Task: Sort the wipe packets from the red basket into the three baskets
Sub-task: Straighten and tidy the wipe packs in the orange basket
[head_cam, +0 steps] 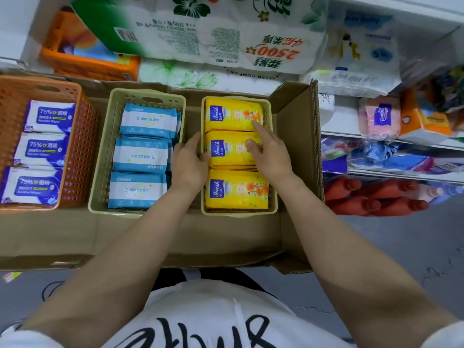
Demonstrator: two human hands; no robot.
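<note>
Head view, looking down into a cardboard box that holds three baskets side by side. At left of frame, the orange basket contains three white-and-blue alcohol wipe packets in a column. At centre, the middle beige basket contains light-blue packets, also three in a column. Right of centre, the right beige basket is filled with yellow packets stacked in three positions. The left hand lies at this basket's left rim, its fingers curled over the rim and touching the left edge of the middle yellow packet. The right hand rests on the same packet from the right, fingers relaxed, its index finger extended onto the far yellow packet. Neither hand lifts a packet. Upper frame: shelves with tissue packs. Right edge: shelves with red bottles. Lower frame: a white shirt. No red basket is in view.
</note>
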